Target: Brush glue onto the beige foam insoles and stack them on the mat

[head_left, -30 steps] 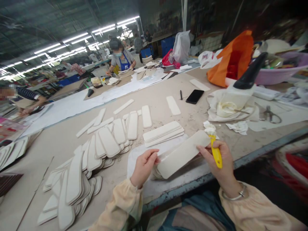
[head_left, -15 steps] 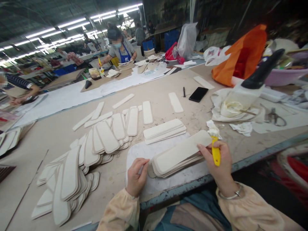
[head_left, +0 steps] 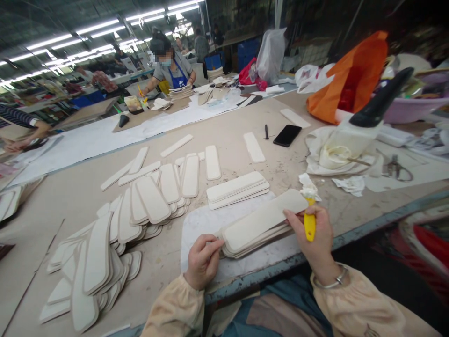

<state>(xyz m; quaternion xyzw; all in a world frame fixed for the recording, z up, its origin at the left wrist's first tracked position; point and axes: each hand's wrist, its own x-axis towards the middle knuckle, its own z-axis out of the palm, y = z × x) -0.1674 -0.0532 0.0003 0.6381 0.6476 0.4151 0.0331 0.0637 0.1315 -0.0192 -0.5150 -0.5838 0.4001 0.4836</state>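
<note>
A stack of long cream strips with rounded ends (head_left: 259,227) lies near the table's front edge on a white sheet (head_left: 196,224). My right hand (head_left: 315,234) is closed around a brush with a yellow handle (head_left: 310,226), while its thumb and fingertips pinch the right end of the top strip, which is lifted a little off the stack. At the stack's left end my left hand (head_left: 204,260) is closed, its thumb and forefinger pinched at the edge of the strips. How many layers they grip is hidden.
Many loose strips (head_left: 154,201) spread in overlapping rows to the left. Behind my stack sits a smaller pile (head_left: 238,187). To the right are a phone (head_left: 287,135), a white container with a black handle (head_left: 365,135), scissors (head_left: 394,168) and an orange bag (head_left: 351,84). A co-worker (head_left: 173,70) works opposite.
My left hand has moved slightly right, its fingertips now on the strips' left end. My right hand still holds the brush and the strip's end. The view has shifted a little.
</note>
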